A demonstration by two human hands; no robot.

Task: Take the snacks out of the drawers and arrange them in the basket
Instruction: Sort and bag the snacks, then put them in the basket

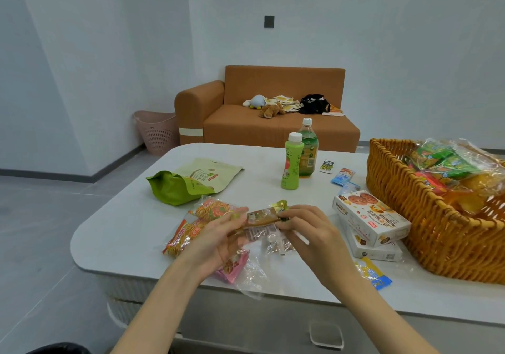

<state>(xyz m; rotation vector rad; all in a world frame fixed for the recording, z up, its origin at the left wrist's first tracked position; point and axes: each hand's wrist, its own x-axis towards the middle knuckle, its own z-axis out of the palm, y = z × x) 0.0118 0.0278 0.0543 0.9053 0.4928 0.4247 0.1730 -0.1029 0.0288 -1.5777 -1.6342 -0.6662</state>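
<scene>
Both hands hold a brown and gold snack packet (pixel 263 215) just above the white table (pixel 123 217). My left hand (pixel 221 236) grips its left end and my right hand (pixel 308 230) grips its right end. Under the hands lie clear wrappers (pixel 257 271), orange noodle-snack packets (pixel 210 209) and a pink packet (pixel 232 267). The wicker basket (pixel 426 217) stands at the right, holding several green, red and yellow packets (pixel 448 168). Two white biscuit boxes (pixel 369 217) are stacked beside it.
Two green pouches (pixel 188 183) lie at the table's left. Two green bottles (pixel 292 162) stand in the middle back. Small sachets (pixel 343 176) lie near the basket, and a yellow-blue packet (pixel 373 273) at the front edge. A drawer handle (pixel 326 336) shows below. Behind are an orange sofa (pixel 273 124) and pink bin (pixel 158 129).
</scene>
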